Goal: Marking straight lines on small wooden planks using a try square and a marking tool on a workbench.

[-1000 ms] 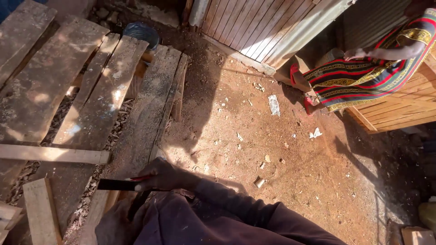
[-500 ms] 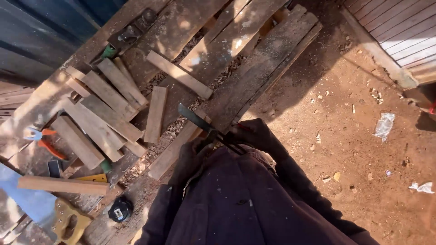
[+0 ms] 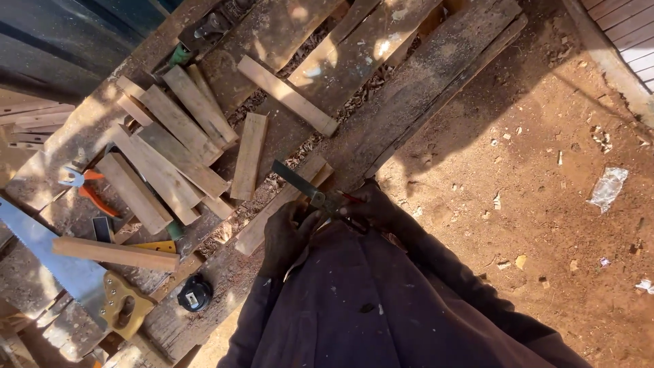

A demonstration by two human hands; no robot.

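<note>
Nearest, both hands meet at the dark jacket's front: right hand point(image 3: 371, 208) closed in a firm grip on a red-handled tool's point(image 3: 325, 201) handle, left hand point(image 3: 286, 235) touching it, its grip hard to make out. Its flat dark blade runs up-left over the plank tabletop point(image 3: 422, 88). Farther left: cut wood strips point(image 3: 170, 153), handsaw point(image 3: 68, 272), orange pliers point(image 3: 85, 187).

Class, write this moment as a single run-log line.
left hand: on plank | right hand: holds square | near: saw, pliers, tape, offcuts
</note>
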